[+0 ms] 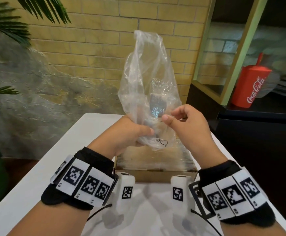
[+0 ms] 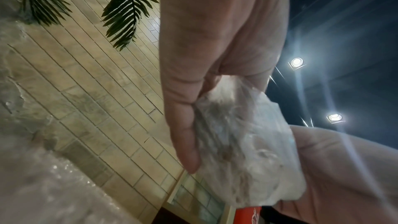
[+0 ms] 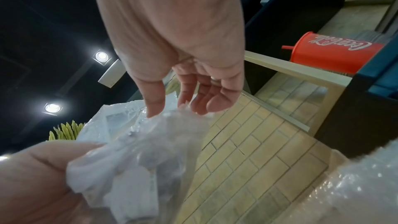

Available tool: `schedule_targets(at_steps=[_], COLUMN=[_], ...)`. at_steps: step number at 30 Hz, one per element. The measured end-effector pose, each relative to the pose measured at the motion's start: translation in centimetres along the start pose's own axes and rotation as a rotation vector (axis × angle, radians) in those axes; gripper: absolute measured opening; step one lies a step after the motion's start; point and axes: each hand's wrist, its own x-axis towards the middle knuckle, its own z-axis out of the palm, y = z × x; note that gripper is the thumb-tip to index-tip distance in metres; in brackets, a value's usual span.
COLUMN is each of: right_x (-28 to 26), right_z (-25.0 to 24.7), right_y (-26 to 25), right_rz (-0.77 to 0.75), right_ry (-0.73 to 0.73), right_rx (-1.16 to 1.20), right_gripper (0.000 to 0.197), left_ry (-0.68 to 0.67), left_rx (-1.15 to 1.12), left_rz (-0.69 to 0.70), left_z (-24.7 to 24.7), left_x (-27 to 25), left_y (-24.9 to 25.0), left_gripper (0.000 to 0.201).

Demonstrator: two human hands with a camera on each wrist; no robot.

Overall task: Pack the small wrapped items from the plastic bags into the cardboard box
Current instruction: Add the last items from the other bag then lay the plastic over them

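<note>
A clear plastic bag (image 1: 145,79) stands upright in the air above the open cardboard box (image 1: 155,169) on the white table. Small wrapped items (image 1: 157,104) show through the bag's lower half. My left hand (image 1: 130,133) grips the bag's bunched bottom from the left; in the left wrist view the thumb lies over the crumpled plastic bag (image 2: 241,144). My right hand (image 1: 181,120) pinches the bag's right side between thumb and forefinger. In the right wrist view its fingers (image 3: 193,94) reach down onto the plastic bag (image 3: 155,142). Clear wrapped packets line the box.
The white table (image 1: 70,167) ends just beyond the box, with a brick wall behind. A dark counter at the right carries a red Coca-Cola cup (image 1: 251,87). Palm leaves (image 1: 6,23) hang at the left. Bubble wrap (image 3: 344,185) shows low in the wrist views.
</note>
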Motion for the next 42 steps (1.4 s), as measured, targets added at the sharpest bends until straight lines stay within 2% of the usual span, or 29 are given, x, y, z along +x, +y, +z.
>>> schedule_targets(at_steps=[5, 9, 13, 15, 20, 22, 25, 27, 33, 37, 39, 42], right_x=[0.0, -0.1, -0.2, -0.1, 0.7, 0.8, 0.9, 0.8, 1.6, 1.7, 1.4, 1.3], right_z=[-0.2, -0.3, -0.9, -1.3, -2.5, -2.9, -2.5, -1.8, 0.5, 1.3, 1.3, 1.4], right_y=[-0.2, -0.3, -0.8, -0.7, 0.1, 0.5, 1.0, 1.1, 0.6, 0.9, 1.2, 1.4], right_rz=[0.010, -0.047, -0.111, -0.166, -0.210, -0.188, -0.160, -0.119, 0.016, 0.015, -0.011, -0.024], right_ry=[-0.047, -0.014, -0.116, -0.071, 0.216, 0.263, 0.284, 0.212, -0.287, -0.618, -0.640, -0.561], right_rx=[0.154, 0.155, 0.172, 0.150, 0.126, 0.081, -0.165, -0.350, -0.653, -0.759, -0.779, -0.749], right_gripper=[0.022, 0.019, 0.054, 0.063, 0.034, 0.022, 0.013, 0.012, 0.011, 0.029, 0.037, 0.039], left_ry=[-0.039, -0.033, -0.032, -0.023, 0.120, 0.192, 0.277, 0.307, 0.334, 0.318, 0.307, 0.297], left_rx=[0.014, 0.034, 0.056, 0.074, 0.090, 0.065, 0.011, -0.010, -0.039, -0.056, -0.059, -0.062], left_rz=[0.014, 0.010, -0.015, -0.027, -0.059, -0.058, -0.047, -0.036, -0.002, 0.016, 0.013, 0.011], left_z=[0.1, 0.0, -0.5, -0.8, -2.1, -2.7, -3.7, -4.1, -4.6, -4.5, -4.4, -4.3], left_x=[-0.2, -0.3, -0.2, -0.2, -0.2, -0.1, 0.2, 0.1, 0.1, 0.0, 0.0, 0.0], left_y=[0.2, 0.3, 0.3, 0.4, 0.8, 0.9, 1.0, 1.1, 1.3, 1.4, 1.6, 1.6], left_gripper=[0.040, 0.045, 0.051, 0.052, 0.062, 0.055, 0.044, 0.040, 0.037, 0.030, 0.027, 0.028])
